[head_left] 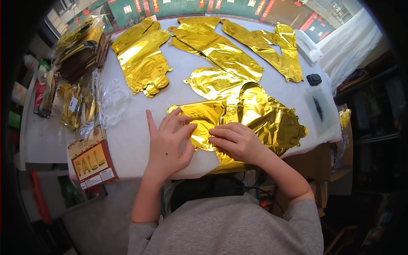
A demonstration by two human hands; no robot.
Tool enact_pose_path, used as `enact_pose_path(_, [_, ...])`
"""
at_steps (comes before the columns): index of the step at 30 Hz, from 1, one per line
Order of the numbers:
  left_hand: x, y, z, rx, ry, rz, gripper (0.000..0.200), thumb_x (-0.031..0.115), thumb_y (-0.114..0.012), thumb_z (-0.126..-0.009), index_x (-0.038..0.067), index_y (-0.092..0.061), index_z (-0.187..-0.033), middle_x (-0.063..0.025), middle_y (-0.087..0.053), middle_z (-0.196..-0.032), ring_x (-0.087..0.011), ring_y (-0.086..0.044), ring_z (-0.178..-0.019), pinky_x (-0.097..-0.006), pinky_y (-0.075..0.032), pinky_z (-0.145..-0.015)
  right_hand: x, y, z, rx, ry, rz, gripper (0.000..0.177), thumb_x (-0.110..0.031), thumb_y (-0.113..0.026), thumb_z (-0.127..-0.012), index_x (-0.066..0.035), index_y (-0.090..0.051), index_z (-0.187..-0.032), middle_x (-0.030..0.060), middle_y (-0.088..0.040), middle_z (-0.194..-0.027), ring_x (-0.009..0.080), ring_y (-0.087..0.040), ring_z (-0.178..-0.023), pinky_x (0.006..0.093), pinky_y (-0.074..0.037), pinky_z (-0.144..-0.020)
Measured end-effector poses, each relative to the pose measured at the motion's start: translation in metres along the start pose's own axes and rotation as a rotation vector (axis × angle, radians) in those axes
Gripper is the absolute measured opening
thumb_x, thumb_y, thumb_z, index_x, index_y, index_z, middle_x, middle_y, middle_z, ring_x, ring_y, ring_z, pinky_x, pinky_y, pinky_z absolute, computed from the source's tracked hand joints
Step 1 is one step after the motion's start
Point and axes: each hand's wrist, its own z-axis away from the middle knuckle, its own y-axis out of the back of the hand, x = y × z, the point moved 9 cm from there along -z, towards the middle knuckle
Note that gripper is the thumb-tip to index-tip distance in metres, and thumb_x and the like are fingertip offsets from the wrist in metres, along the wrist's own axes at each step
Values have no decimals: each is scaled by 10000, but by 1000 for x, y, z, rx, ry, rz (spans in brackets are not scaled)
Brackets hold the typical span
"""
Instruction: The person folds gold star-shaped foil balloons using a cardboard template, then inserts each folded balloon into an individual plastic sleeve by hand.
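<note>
Flat gold foil balloons lie in front of me, the nearest one, a gold foil balloon (206,114), under both hands. My left hand (170,138) is at its left edge, fingers spread and the index and middle fingertips near the foil's corner tab. My right hand (239,140) is on the foil's middle, fingers drawn together and curled at the material; its thumb is mostly hidden. A rounded foil balloon (272,117) lies to the right, beside and partly over the nearest one. Another crumpled part hangs towards the table's front edge under my right forearm.
More foil balloons (144,55) lie at the back, including an A-like one (272,46). At left are packets (80,46), white string (112,102) and a FALL package (91,163). A black object (313,79) sits at the right edge.
</note>
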Motion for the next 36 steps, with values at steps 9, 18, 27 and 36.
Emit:
enact_pose_path(9, [1,-58,-14,-42,5,-118,661,273,-569,-1035,-43,-393,-1589,-253,-306,-1696,-420,-302,-1567,-578,-175,-1292,-1,0,-2,-13,18,-8,359,-117,-751,-821,-80,-726,-1178,71,-708,-1202,257,-696,-1104,399,-573,-961])
enact_pose_path(18, [5,-61,-11,-21,-14,-203,709,348,-560,-1046,-33,-364,-1610,-243,-312,-1696,-427,-265,-1581,-581,-145,-1299,14,12,3,-10,-124,-153,407,-42,-710,-852,-63,-719,-1259,75,-708,-1063,284,-676,-944,407,-548,-831])
enact_pose_path(27, [5,-62,-12,8,-33,-209,765,436,-585,-1034,-7,-369,-1619,-240,-317,-1697,-419,-253,-1591,-579,-131,-1300,33,-7,-28,-200,-312,83,577,-286,-582,-1054,43,-469,-1514,248,-533,-1531,415,-445,-1484,499,-305,-1262])
enact_pose_path(36, [4,-62,-11,-28,-21,-203,762,394,-584,-1030,10,-336,-1640,-214,-264,-1730,-409,-225,-1604,-555,-126,-1302,57,14,2,-162,-413,161,626,-297,-590,-1061,69,-417,-1539,239,-503,-1572,417,-400,-1522,493,-306,-1272])
